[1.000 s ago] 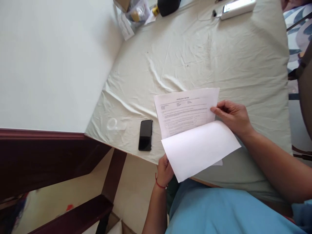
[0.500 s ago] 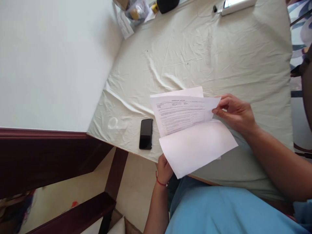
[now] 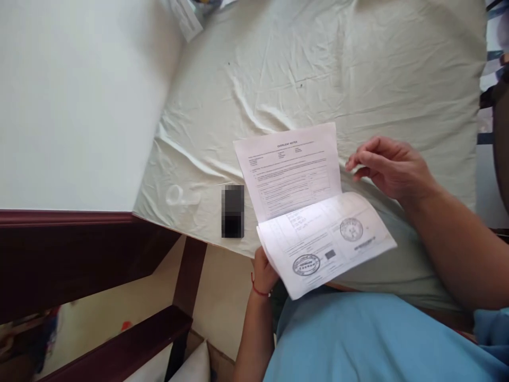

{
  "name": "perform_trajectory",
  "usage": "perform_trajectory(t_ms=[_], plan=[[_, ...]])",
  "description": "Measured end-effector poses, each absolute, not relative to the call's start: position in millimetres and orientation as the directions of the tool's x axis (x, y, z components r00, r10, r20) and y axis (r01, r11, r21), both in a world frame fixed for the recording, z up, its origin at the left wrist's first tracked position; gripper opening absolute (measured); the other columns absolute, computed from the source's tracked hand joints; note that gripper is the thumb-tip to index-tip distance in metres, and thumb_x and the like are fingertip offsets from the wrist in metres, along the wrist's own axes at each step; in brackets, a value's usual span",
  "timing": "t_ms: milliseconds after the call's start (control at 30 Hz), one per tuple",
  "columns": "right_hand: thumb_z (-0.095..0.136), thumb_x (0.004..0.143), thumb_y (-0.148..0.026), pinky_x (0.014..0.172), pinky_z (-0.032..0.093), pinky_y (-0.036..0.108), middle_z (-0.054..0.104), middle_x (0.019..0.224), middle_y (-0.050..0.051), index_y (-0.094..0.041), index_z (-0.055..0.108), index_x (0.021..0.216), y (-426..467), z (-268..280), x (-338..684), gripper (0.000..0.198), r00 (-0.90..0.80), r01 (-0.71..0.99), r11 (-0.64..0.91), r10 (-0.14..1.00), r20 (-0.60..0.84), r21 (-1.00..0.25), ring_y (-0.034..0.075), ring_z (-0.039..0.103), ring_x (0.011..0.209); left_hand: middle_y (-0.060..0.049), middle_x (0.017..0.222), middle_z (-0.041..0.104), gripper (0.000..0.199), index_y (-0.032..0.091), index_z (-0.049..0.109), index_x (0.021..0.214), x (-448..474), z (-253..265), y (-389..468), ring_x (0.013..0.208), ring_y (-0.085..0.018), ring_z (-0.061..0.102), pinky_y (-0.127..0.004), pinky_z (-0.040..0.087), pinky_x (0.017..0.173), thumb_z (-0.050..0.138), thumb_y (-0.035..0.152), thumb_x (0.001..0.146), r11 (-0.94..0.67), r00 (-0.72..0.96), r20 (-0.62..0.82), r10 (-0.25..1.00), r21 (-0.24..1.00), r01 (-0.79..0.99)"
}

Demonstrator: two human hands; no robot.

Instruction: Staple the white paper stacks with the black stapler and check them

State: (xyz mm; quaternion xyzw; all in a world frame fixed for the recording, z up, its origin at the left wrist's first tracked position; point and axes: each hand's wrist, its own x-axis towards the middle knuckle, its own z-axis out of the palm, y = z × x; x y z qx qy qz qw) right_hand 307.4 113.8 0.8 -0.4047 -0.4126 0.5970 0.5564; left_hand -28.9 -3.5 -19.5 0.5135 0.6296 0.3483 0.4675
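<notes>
A stack of printed paper sheets (image 3: 292,170) lies at the table's front edge, its top page headed "OVERLEAF NOTES". Lower sheets are folded over toward me, and this turned-over page (image 3: 330,249) shows a round stamp, an oval stamp and printed lines. My left hand (image 3: 264,273) grips the stack at its lower left corner; most of its fingers are hidden beneath the paper. Just right of the sheets, my right hand (image 3: 392,167) is raised with loosely bent fingers, holding nothing and apart from the paper.
A dark phone (image 3: 233,211), blurred out, lies left of the papers. Farther left is a clear roll-shaped item (image 3: 174,194). A pale wrinkled cloth (image 3: 278,69) covers the table. The wall (image 3: 79,106) borders its left side; a plastic packet (image 3: 186,21) sits at the far left corner.
My right hand has let go of the sheet it pinched and moved slightly off to the right. Another page now lies folded over toward me, showing stamps where a blank side was.
</notes>
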Motion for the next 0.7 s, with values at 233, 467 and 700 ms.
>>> perform_trajectory(t_ms=[233, 467, 700], plan=[[0.09, 0.071, -0.043, 0.044, 0.037, 0.026, 0.068, 0.089, 0.0, -0.027, 0.073, 0.093, 119, -11, 287, 0.033, 0.095, -0.27, -0.145, 0.98, -0.176, -0.952, 0.009, 0.049, 0.055, 0.002, 0.052, 0.059, 0.035, 0.018, 0.065, 0.069, -31, -24, -12, 0.047, -0.013, 0.052, -0.025, 0.044, 0.048, 0.071, 0.047, 0.086, 0.302, -0.028, -0.308, 0.951, 0.907, 0.293], [0.085, 0.074, -0.047, 0.058, 0.048, 0.032, 0.064, 0.074, 0.0, -0.025, 0.069, 0.075, 117, -18, 285, 0.028, 0.146, -0.103, -0.02, 0.989, -0.035, -0.994, 0.016, 0.055, 0.066, -0.003, 0.066, 0.073, 0.021, 0.017, 0.073, 0.068, -30, -18, -5, 0.064, -0.019, 0.063, -0.032, 0.057, 0.066, 0.076, 0.035, 0.078, 0.153, 0.029, -0.174, 0.984, 0.928, 0.341], [0.076, 0.086, -0.042, 0.077, 0.054, 0.037, 0.065, 0.083, 0.001, -0.027, 0.071, 0.085, 115, -20, 284, 0.015, 0.187, 0.101, 0.091, 0.976, 0.109, -0.991, 0.02, 0.064, 0.084, -0.003, 0.067, 0.073, 0.025, 0.016, 0.073, 0.069, -23, -12, -5, 0.062, -0.018, 0.064, -0.033, 0.058, 0.07, 0.069, 0.035, 0.085, 0.208, -0.01, -0.216, 0.976, 0.924, 0.32]])
